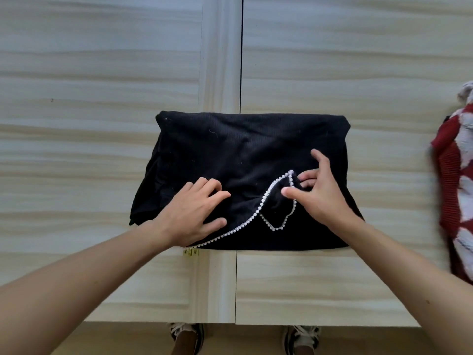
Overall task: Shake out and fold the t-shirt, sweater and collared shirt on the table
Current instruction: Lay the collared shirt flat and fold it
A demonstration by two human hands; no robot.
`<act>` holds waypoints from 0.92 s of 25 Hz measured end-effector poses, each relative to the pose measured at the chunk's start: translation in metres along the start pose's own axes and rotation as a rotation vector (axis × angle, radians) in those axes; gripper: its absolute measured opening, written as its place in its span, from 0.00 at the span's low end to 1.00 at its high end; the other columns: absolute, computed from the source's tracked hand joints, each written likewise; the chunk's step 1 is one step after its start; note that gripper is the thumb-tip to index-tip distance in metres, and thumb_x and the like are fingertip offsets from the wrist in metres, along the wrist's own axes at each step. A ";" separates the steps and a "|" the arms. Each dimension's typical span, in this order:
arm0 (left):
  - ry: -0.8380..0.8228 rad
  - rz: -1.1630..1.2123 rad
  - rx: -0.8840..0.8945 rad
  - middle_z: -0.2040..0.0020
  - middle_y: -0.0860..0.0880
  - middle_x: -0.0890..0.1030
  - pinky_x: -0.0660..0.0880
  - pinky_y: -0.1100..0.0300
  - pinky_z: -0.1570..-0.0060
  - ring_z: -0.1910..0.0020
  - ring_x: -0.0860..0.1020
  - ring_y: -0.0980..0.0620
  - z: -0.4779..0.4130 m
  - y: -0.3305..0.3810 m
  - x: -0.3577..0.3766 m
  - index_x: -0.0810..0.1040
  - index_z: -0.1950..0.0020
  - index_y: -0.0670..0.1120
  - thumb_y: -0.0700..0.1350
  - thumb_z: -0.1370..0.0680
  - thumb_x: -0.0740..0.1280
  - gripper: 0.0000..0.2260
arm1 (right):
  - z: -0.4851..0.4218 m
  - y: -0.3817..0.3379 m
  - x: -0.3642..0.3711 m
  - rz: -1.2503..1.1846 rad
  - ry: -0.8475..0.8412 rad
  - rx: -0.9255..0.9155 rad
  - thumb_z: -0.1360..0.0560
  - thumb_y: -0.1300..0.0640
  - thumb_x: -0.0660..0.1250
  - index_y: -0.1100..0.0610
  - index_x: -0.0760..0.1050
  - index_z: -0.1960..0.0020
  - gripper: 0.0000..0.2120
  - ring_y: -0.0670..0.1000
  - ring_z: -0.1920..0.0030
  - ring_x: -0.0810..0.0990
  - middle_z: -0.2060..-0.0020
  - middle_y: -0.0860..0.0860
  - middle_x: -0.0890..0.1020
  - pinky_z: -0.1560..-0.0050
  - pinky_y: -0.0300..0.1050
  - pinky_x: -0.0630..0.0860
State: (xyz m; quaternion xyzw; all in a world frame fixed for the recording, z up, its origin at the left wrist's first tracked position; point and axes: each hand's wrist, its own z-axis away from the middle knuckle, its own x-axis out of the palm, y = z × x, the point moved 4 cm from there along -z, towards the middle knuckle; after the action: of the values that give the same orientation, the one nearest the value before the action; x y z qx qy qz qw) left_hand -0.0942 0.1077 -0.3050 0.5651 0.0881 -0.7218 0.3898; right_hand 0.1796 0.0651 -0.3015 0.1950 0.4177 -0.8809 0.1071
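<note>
A black collared shirt [243,149] lies partly folded in the middle of the table, its collar [275,211] edged with small white beads. My left hand [197,211] rests flat on the cloth at the near left, fingers spread. Thumb and fingers of my right hand [317,190] pinch the tip of the beaded collar. A red and white knitted sweater [455,190] lies bunched at the right edge of the view, partly cut off. No t-shirt is in view.
The light wood-grain table [102,98] has a seam [239,60] running down its middle and a small brass hinge [190,251] at the shirt's near edge. The near table edge [281,324] runs above my two shoes on the floor.
</note>
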 end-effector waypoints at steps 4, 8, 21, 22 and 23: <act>-0.014 -0.122 -0.034 0.36 0.51 0.72 0.72 0.54 0.50 0.44 0.71 0.49 -0.003 -0.002 0.009 0.71 0.31 0.49 0.61 0.23 0.61 0.25 | 0.011 -0.012 -0.020 0.065 0.065 -0.217 0.32 0.70 0.66 0.52 0.78 0.54 0.15 0.49 0.65 0.72 0.65 0.52 0.76 0.62 0.44 0.68; 0.112 -0.149 -0.102 0.43 0.49 0.73 0.71 0.52 0.49 0.46 0.71 0.47 -0.013 0.011 -0.002 0.74 0.39 0.47 0.59 0.22 0.58 0.20 | 0.058 0.032 -0.024 0.738 -0.237 -0.415 0.39 0.69 0.60 0.46 0.73 0.59 0.19 0.53 0.51 0.75 0.56 0.44 0.72 0.53 0.49 0.72; 0.137 -0.123 -0.244 0.17 0.44 0.38 0.44 0.31 0.24 0.19 0.36 0.40 -0.089 0.061 0.017 0.43 0.17 0.47 0.74 0.26 0.54 0.48 | -0.009 0.030 -0.024 -0.029 0.341 0.411 0.36 0.56 0.80 0.54 0.62 0.28 0.42 0.60 0.37 0.78 0.33 0.55 0.76 0.38 0.57 0.77; 0.174 -0.092 -0.245 0.17 0.44 0.39 0.46 0.32 0.23 0.18 0.37 0.41 -0.077 0.063 0.022 0.44 0.16 0.46 0.73 0.24 0.54 0.46 | -0.009 0.023 -0.025 -0.160 0.320 0.428 0.37 0.58 0.79 0.55 0.68 0.34 0.35 0.59 0.41 0.80 0.38 0.55 0.80 0.41 0.57 0.79; 0.179 -0.066 -0.270 0.16 0.44 0.40 0.47 0.33 0.23 0.18 0.38 0.41 -0.064 0.064 0.030 0.44 0.16 0.46 0.72 0.22 0.54 0.44 | -0.008 0.014 -0.026 -0.251 0.288 0.417 0.39 0.61 0.78 0.56 0.72 0.39 0.30 0.59 0.46 0.82 0.43 0.54 0.82 0.46 0.56 0.82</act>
State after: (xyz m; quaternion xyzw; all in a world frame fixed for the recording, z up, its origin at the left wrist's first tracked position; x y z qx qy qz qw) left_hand -0.0061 0.0867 -0.3342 0.5665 0.2369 -0.6626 0.4289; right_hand 0.2102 0.0637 -0.3045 0.2827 0.2591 -0.9175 -0.1059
